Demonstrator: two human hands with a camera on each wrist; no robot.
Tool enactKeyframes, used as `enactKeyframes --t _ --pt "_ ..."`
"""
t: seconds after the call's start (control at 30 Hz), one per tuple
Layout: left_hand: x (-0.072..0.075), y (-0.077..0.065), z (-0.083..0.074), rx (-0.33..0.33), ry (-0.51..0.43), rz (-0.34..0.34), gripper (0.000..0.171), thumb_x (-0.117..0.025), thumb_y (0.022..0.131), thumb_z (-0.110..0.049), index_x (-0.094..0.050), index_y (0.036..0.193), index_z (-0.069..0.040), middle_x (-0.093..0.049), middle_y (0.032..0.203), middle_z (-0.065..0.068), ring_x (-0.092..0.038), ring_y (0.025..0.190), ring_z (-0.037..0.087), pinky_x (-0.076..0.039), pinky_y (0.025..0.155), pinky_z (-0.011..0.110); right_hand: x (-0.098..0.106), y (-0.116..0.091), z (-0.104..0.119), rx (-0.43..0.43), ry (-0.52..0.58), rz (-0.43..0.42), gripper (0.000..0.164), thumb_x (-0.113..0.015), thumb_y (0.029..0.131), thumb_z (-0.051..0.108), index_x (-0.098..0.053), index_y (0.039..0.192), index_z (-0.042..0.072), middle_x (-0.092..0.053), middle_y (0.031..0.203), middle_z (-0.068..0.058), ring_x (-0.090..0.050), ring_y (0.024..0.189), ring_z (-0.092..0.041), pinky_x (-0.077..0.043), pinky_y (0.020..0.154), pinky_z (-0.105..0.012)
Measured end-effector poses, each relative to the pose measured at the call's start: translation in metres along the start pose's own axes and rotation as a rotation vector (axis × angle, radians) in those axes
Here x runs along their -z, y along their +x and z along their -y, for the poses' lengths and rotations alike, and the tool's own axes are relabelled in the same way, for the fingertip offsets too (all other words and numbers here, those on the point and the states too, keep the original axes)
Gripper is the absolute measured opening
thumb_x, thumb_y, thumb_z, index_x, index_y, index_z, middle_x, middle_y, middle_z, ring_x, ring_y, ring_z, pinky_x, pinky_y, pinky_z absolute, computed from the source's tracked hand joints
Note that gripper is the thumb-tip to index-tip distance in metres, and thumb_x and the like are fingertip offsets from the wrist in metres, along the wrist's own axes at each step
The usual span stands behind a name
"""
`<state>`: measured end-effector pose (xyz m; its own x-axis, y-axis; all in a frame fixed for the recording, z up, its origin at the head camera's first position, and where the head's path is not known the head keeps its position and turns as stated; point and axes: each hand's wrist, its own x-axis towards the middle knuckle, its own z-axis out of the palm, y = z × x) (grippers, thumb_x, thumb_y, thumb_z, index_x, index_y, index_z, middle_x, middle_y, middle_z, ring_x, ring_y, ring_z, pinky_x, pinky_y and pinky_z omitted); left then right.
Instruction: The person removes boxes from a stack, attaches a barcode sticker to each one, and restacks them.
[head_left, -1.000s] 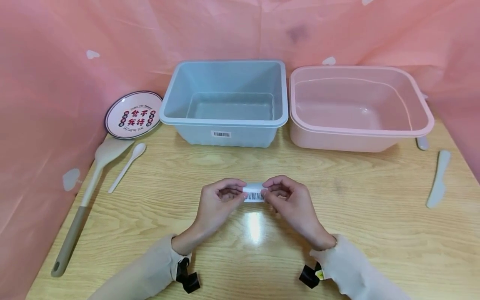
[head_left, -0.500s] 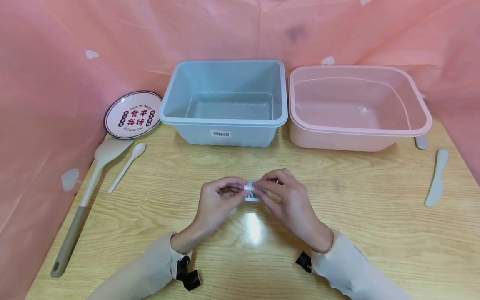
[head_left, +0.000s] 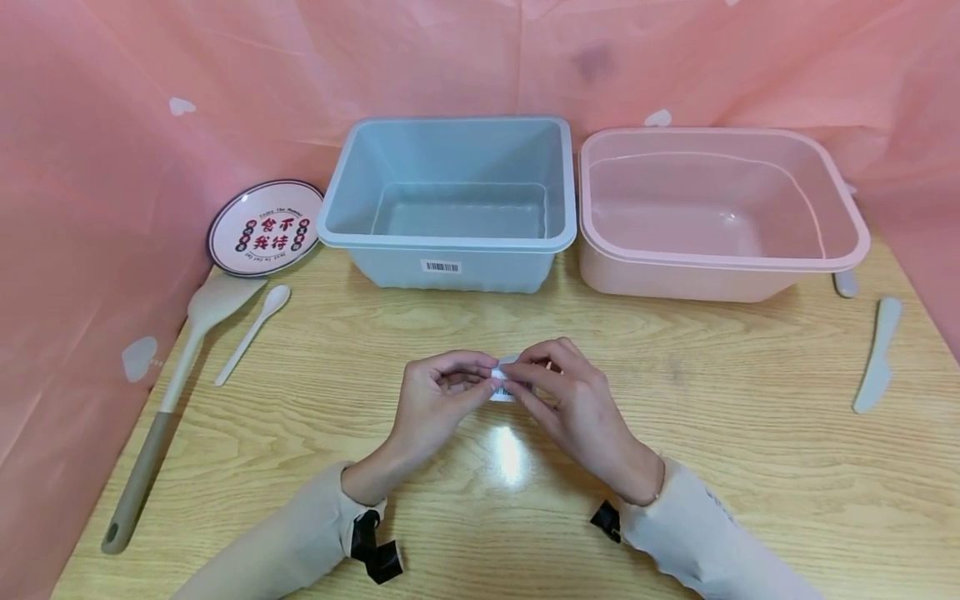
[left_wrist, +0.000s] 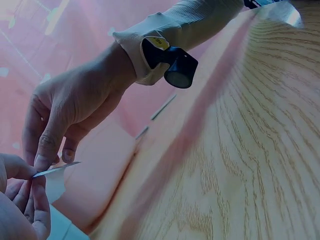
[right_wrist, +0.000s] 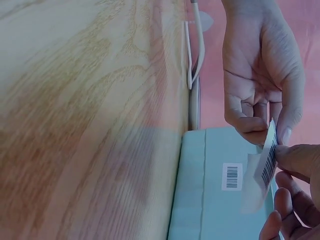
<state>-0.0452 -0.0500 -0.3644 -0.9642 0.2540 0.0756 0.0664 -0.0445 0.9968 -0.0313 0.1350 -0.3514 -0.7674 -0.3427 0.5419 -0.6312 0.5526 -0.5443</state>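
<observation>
A small white barcode label point(head_left: 501, 395) is held up over the middle of the table between both hands. My left hand point(head_left: 438, 408) pinches its left end between thumb and fingers. Close against it, my right hand point(head_left: 585, 408) pinches the label with thumb and forefinger, covering most of its right part. In the right wrist view, the printed barcode strip point(right_wrist: 270, 159) stands at an angle to a translucent sheet point(right_wrist: 254, 187) beneath it. The left wrist view shows the label point(left_wrist: 55, 170) nearly edge-on, with fingertips of both hands meeting at one end.
Behind the hands stand a blue basin point(head_left: 457, 268) and a pink basin point(head_left: 675, 283). At left lie a plate point(head_left: 262, 258), a spatula point(head_left: 176, 379) and a white spoon point(head_left: 251, 337). A pale plastic knife point(head_left: 877, 358) lies at right, near a grey handle end point(head_left: 846, 284).
My right hand has shifted left along the label, its fingertips now almost meeting the left hand's and covering more of the barcode. The left hand has stayed nearly still.
</observation>
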Motion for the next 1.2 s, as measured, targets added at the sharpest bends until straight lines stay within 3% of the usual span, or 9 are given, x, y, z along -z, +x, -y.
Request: enactKeyframes --t 0.27,0.63,0.97,1.2 --pt "0.0006 0.0000 -0.0018 -0.002 0.004 0.008 0.015 -0.072 0.082 0.002 -0.071 0.097 0.005 -0.070 0.092 0.024 -0.068 0.080 0.011 -0.059 0.072 0.025 -0.0016 0.0005 -0.0013 0.019 0.002 -0.015 0.016 -0.078 0.079 0.006 -0.076 0.095 0.004 -0.064 0.094 -0.004 -0.056 0.082 -0.013 -0.050 0.062 -0.021" --pt "0.0018 -0.0006 -0.0016 0.001 -0.006 0.031 0.016 -0.072 0.082 0.003 -0.070 0.097 0.005 -0.069 0.093 0.024 -0.068 0.082 0.012 -0.059 0.074 0.027 -0.0012 0.0004 -0.0013 0.012 0.024 -0.015 0.014 -0.078 0.079 0.005 -0.075 0.092 0.005 -0.063 0.093 -0.004 -0.057 0.084 -0.014 -0.047 0.071 -0.011" --pt "0.0046 -0.0010 0.0006 -0.002 0.003 0.095 0.016 -0.071 0.082 0.005 -0.070 0.098 0.008 -0.070 0.095 0.025 -0.069 0.085 0.015 -0.060 0.077 0.028 -0.0027 -0.0008 -0.0039 0.044 0.034 -0.027 0.017 -0.081 0.073 0.000 -0.072 0.086 0.006 -0.063 0.091 -0.002 -0.058 0.081 -0.011 -0.053 0.066 -0.022" --pt "0.0059 -0.0014 0.0021 0.008 -0.011 0.115 0.016 -0.070 0.083 0.003 -0.069 0.098 0.009 -0.069 0.095 0.026 -0.070 0.085 0.016 -0.060 0.078 0.029 -0.0014 -0.0014 -0.0043 0.022 0.064 -0.022 0.018 -0.081 0.072 -0.001 -0.069 0.080 0.009 -0.063 0.087 0.000 -0.058 0.078 -0.010 -0.053 0.062 -0.028"
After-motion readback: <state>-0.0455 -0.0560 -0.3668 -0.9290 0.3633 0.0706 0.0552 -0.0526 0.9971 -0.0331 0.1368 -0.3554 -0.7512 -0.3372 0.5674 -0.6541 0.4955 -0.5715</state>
